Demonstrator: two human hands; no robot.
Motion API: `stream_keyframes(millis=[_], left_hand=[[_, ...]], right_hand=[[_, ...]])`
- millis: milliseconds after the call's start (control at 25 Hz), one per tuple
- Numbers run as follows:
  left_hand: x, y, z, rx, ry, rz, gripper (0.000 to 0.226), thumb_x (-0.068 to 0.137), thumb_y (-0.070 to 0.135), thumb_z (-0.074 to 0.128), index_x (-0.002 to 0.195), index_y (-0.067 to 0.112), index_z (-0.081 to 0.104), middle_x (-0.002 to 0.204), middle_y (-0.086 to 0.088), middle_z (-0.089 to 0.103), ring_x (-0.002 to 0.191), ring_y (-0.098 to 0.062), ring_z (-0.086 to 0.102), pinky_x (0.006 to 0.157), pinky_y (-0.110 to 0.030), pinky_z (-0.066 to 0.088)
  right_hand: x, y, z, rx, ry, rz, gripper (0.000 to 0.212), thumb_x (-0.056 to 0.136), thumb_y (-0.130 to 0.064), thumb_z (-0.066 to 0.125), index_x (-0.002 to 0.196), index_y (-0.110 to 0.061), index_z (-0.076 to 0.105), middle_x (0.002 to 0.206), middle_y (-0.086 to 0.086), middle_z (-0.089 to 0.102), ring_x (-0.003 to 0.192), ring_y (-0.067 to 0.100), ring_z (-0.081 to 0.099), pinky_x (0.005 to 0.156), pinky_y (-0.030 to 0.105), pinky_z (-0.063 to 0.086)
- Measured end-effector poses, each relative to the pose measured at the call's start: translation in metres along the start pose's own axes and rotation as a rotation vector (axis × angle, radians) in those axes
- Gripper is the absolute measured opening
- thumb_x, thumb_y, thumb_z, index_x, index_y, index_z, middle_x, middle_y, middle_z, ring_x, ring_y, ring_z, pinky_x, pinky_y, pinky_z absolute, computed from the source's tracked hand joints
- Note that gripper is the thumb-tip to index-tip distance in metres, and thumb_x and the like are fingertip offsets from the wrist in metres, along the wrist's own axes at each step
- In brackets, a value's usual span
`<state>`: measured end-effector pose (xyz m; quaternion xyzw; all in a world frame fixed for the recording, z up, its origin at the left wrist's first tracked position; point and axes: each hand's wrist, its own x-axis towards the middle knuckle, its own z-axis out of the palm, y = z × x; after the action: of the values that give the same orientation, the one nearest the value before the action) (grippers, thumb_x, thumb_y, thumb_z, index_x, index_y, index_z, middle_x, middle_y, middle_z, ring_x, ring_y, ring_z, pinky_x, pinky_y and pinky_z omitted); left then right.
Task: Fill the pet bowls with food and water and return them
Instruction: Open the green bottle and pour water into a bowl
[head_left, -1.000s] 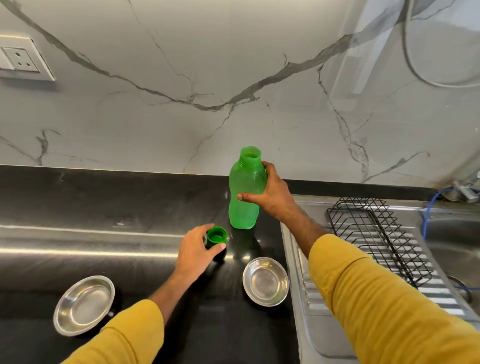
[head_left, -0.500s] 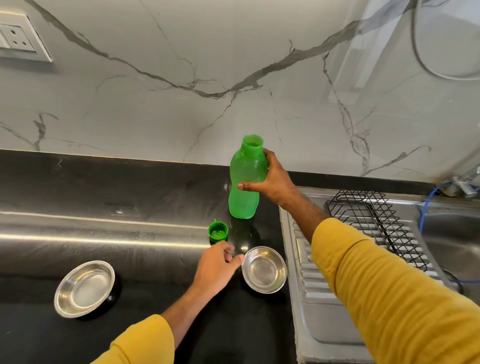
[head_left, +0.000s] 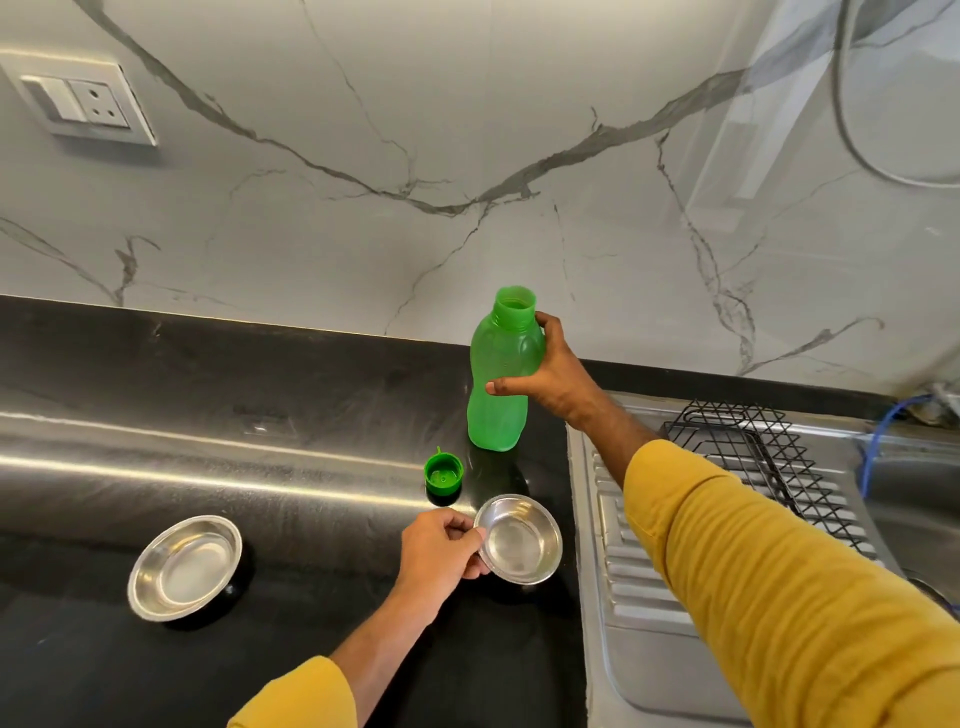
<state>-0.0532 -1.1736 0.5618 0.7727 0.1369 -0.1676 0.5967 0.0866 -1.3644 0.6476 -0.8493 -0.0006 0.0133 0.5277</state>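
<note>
From the head view, your right hand (head_left: 553, 376) is wrapped around the open green bottle (head_left: 501, 374), which stands upright on the black counter (head_left: 208, 395) beside the drainboard (head_left: 628, 597). Your left hand (head_left: 439, 553) pinches the left rim of the near bowl (head_left: 519, 540), thumb on top. The cap (head_left: 443, 473) sits upturned between that bowl and the bottle. A second bowl (head_left: 184, 567) rests well to the left, untouched. Both bowls look empty.
</note>
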Motion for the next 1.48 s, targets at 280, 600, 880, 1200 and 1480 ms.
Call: stream_keyframes(millis=[280,600,880,1200,1480], left_hand=[[-0.019,0.038,-0.057,-0.285,0.095,0.024,0.010,0.086,0.006,0.074,0.093,0.002,0.067,0.081,-0.022,0.075,0.065,-0.028,0.073,0.058,-0.030,0.057],[-0.032,0.133,-0.050,-0.531,0.047,0.178,0.010,0.087,0.001,0.070,0.095,-0.003,0.065,0.067,-0.015,0.073,0.054,-0.020,0.072,0.051,-0.022,0.058],[-0.039,0.191,-0.010,-0.576,-0.088,0.219,0.016,0.086,0.004,0.073,0.099,-0.002,0.065,0.082,-0.022,0.075,0.062,-0.025,0.075,0.056,-0.026,0.061],[-0.048,0.199,0.006,-0.570,-0.129,0.226,0.021,0.085,0.005,0.074,0.102,-0.003,0.064,0.090,-0.024,0.075,0.066,-0.027,0.076,0.057,-0.026,0.061],[-0.053,0.196,0.005,-0.575,-0.125,0.233,0.021,0.086,0.005,0.074,0.103,-0.003,0.064,0.090,-0.024,0.075,0.067,-0.028,0.077,0.056,-0.026,0.060]], right_hand=[[-0.031,0.011,-0.017,0.056,0.124,-0.032,0.111,0.058,-0.025,0.098,0.145,-0.030,0.029,0.135,0.004,0.052,0.122,0.028,0.057,0.103,0.052,0.053],[-0.116,0.009,-0.088,-0.011,0.210,-0.066,0.101,0.058,-0.032,0.097,0.138,-0.044,0.036,0.129,-0.007,0.058,0.118,0.016,0.061,0.100,0.048,0.055],[-0.170,-0.028,-0.149,-0.269,0.229,-0.099,0.099,0.060,-0.028,0.097,0.134,-0.049,0.036,0.114,-0.020,0.060,0.102,-0.005,0.058,0.078,0.009,0.045],[-0.188,-0.054,-0.178,-0.532,0.161,-0.126,0.104,0.056,-0.036,0.096,0.145,-0.035,0.042,0.114,-0.010,0.062,0.099,-0.003,0.059,0.076,0.010,0.043],[-0.184,-0.066,-0.176,-0.683,0.091,-0.127,0.104,0.052,-0.052,0.090,0.143,-0.040,0.041,0.116,-0.005,0.065,0.100,0.011,0.064,0.085,0.032,0.059]])
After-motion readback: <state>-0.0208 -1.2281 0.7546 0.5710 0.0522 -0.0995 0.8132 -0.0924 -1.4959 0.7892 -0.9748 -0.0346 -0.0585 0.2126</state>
